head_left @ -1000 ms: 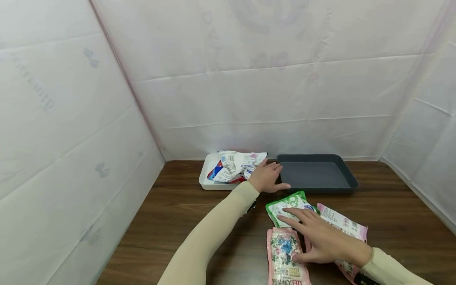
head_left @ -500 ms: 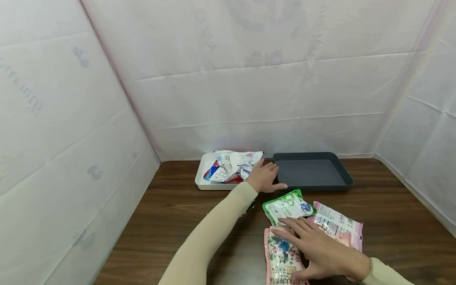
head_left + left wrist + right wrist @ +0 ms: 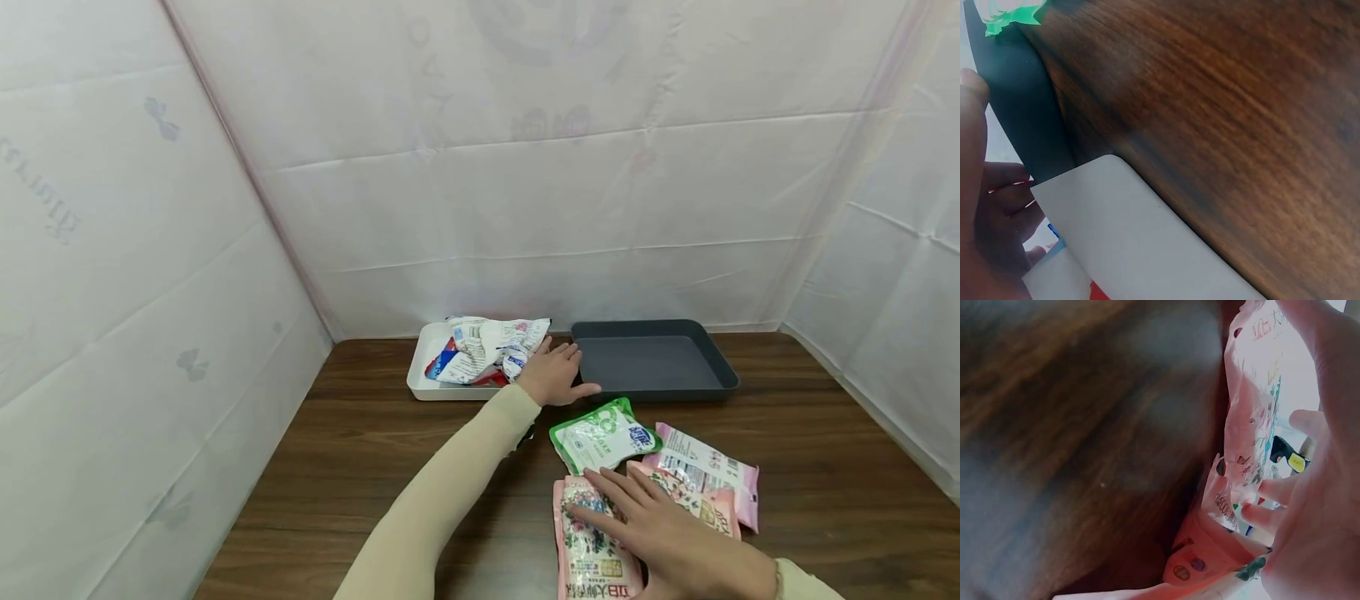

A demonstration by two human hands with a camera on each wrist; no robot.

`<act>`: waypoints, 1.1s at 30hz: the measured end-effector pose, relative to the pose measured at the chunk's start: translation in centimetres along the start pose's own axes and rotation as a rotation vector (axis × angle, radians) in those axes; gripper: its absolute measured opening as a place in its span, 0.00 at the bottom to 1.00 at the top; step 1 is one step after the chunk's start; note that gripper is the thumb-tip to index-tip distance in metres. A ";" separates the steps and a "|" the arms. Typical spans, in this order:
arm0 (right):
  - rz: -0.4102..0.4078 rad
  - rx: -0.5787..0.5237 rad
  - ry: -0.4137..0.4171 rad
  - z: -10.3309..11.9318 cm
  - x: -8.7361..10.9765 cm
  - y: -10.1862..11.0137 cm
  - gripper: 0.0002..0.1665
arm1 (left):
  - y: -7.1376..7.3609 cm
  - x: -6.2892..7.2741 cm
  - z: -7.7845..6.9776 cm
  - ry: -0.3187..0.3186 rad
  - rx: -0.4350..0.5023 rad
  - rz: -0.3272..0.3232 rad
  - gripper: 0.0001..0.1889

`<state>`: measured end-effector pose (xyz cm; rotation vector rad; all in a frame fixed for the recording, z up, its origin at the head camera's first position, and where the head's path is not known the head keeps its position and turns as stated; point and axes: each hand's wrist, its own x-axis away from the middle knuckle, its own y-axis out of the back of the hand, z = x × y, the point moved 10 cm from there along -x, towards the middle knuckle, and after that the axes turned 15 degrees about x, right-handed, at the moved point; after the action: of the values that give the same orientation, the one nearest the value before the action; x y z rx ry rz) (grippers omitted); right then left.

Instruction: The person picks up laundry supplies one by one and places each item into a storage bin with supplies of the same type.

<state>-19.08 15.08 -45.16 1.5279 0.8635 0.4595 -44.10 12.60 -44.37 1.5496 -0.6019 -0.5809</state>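
Note:
My left hand (image 3: pixel 553 375) is spread over the right end of the white tray (image 3: pixel 420 379), its fingertips beside a crumpled white packet (image 3: pixel 491 346). In the left wrist view the left hand (image 3: pixel 997 212) shows fingers behind the trays' rims and holds nothing. Low over a pink floral pouch (image 3: pixel 592 550) is my right hand (image 3: pixel 667 533), fingers spread and slightly bent. The right wrist view has the pink pouch (image 3: pixel 1250 419) close by the fingertips (image 3: pixel 1263 515). Beyond the hand lie a green-edged white pouch (image 3: pixel 603 437), a second floral pouch (image 3: pixel 712 504) and a pink-and-white packet (image 3: pixel 708 458).
A dark grey tray (image 3: pixel 652 367) stands just right of the white one, against the white sheet wall (image 3: pixel 450 208). Under the white packet, red and blue wrapping (image 3: pixel 442 358) shows. Sheeting (image 3: pixel 900 350) also walls in the right side of the wooden table (image 3: pixel 360 475).
My right hand has drawn back towards me, from near the green-edged pouch to over the pink floral pouch, uncovering the second floral pouch. The left hand stays by the white tray; the head view shifts slightly.

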 end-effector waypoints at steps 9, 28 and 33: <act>0.053 -0.046 -0.006 0.2 -0.1 -0.5 0.58 | -0.3 -0.2 0.4 0.016 0.052 0.001 0.42; 0.028 -0.005 0.010 0.6 -0.4 -0.2 0.56 | 0.0 -0.1 0.1 0.014 0.061 -0.001 0.42; 0.080 -0.071 -0.014 0.3 -0.4 -0.7 0.56 | 0.0 -0.2 0.1 0.012 0.058 -0.001 0.42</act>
<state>-19.29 14.53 -45.84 1.5029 0.7699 0.5320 -44.28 12.66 -44.42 1.6067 -0.6134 -0.5589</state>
